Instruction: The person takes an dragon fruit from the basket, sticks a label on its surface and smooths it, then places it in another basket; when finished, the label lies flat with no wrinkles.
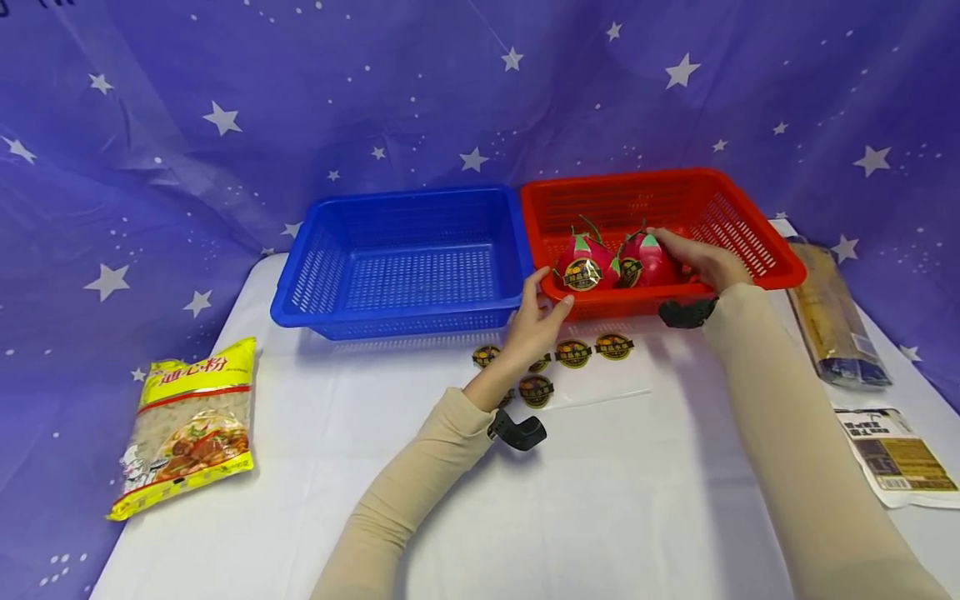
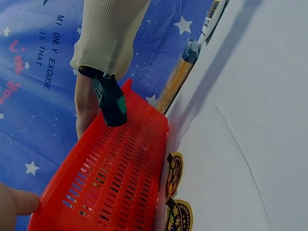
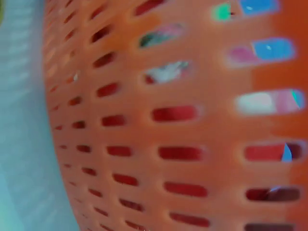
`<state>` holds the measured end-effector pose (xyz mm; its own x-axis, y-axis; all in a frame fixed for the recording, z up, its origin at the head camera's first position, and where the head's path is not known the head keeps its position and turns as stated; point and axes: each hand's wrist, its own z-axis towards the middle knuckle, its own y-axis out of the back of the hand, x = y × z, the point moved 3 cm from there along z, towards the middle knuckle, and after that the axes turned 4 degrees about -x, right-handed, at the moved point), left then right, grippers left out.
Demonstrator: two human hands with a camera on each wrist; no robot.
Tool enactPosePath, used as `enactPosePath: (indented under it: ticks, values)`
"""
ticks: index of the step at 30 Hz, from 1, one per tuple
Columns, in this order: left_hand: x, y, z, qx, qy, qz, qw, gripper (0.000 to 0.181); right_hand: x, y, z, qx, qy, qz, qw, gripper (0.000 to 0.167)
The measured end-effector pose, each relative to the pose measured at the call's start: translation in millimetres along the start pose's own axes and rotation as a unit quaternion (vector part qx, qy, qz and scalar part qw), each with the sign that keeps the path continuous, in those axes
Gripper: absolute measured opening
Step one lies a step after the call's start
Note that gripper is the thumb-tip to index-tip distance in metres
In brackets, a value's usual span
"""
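Two dragon fruits, pink with green tips, are at the front of the red basket (image 1: 750,229). The left dragon fruit (image 1: 570,250) bears a black and gold sticker (image 1: 582,274), and so does the right dragon fruit (image 1: 660,265). My right hand (image 1: 705,257) reaches over the front rim and holds the right fruit from its right side; part of its fingers is hidden. At the basket's front left corner, my left hand (image 1: 531,329) grips the rim between thumb and fingers. Through the slots of the basket wall (image 3: 139,120), the right wrist view shows bits of pink and red.
A blue basket (image 1: 405,321) adjoins the red one on the left. In front lies a sticker sheet (image 1: 592,383) with several round stickers. A yellow food bag (image 1: 187,425) is at the left; a brown packet (image 1: 832,317) and a white and brown packet (image 1: 900,458) lie right.
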<state>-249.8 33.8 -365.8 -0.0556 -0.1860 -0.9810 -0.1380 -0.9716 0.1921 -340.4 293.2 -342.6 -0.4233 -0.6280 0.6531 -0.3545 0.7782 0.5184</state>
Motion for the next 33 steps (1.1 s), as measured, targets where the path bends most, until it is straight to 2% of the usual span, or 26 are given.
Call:
enactPosePath:
  ticks: [2,4,6,8,9,11,14,17,20,23,26,28,30,31,32,33]
  values:
    - [-0.1,-0.6,0.8,0.001,-0.001,-0.001,1.0000,0.059,2,-1,-1.4,-0.036,0.013,-0.048,0.9981,0.100]
    - [-0.3,-0.7,1.6,-0.002,-0.002,0.001,1.0000,0.059,4,-1,-4.0,-0.092,0.027,-0.104,0.9899,0.095]
    - [-0.5,-0.6,2.3,-0.004,-0.003,0.001,1.0000,0.059,8,-2,-7.5,-0.162,0.044,-0.153,0.9738,0.088]
    - [-0.6,-0.9,2.6,-0.004,-0.002,0.000,1.0000,0.059,10,-1,-11.5,-0.235,0.062,-0.192,0.9508,0.075]
    - [-0.4,-0.8,2.8,-0.003,-0.001,-0.001,1.0000,0.059,11,-1,-13.0,-0.256,0.071,-0.199,0.9433,0.069]
    - [-0.1,-0.6,3.1,-0.002,0.003,-0.001,1.0000,0.060,11,1,-16.8,-0.283,0.092,-0.197,0.9342,0.060]
    - [-0.1,0.7,3.2,-0.004,0.013,-0.004,0.9999,0.060,9,5,-22.9,-0.283,0.119,-0.192,0.9321,0.057]
    - [-0.9,3.2,2.5,-0.003,0.027,-0.009,0.9996,0.060,8,9,-29.6,-0.268,0.147,-0.191,0.9327,0.057]
    - [-2.8,6.5,0.7,0.005,0.033,0.000,0.9994,0.063,9,12,-36.8,-0.261,0.176,-0.202,0.9272,0.056]
    - [-4.4,10.8,-3.9,0.024,0.035,0.037,0.9984,0.069,13,12,-45.1,-0.255,0.201,-0.217,0.9205,0.056]
    - [-5.5,16.3,-13.0,0.058,0.028,0.074,0.9952,0.077,18,5,-57.9,-0.260,0.221,-0.221,0.9138,0.054]
    - [-6.5,21.0,-20.9,0.078,0.013,0.111,0.9907,0.081,22,-5,-68.7,-0.267,0.243,-0.225,0.9050,0.054]
    - [-6.8,26.5,-29.5,0.093,-0.014,0.161,0.9825,0.081,25,-20,-79.6,-0.277,0.271,-0.234,0.8916,0.051]
    - [-6.8,29.4,-34.4,0.102,-0.030,0.196,0.9747,0.080,25,-29,-84.9,-0.280,0.287,-0.243,0.8831,0.049]
    - [-6.7,32.2,-40.0,0.112,-0.045,0.239,0.9634,0.079,25,-39,-90.2,-0.283,0.307,-0.253,0.8724,0.048]
    - [-6.5,34.7,-46.0,0.128,-0.063,0.286,0.9476,0.079,24,-50,-95.1,-0.286,0.329,-0.264,0.8605,0.046]
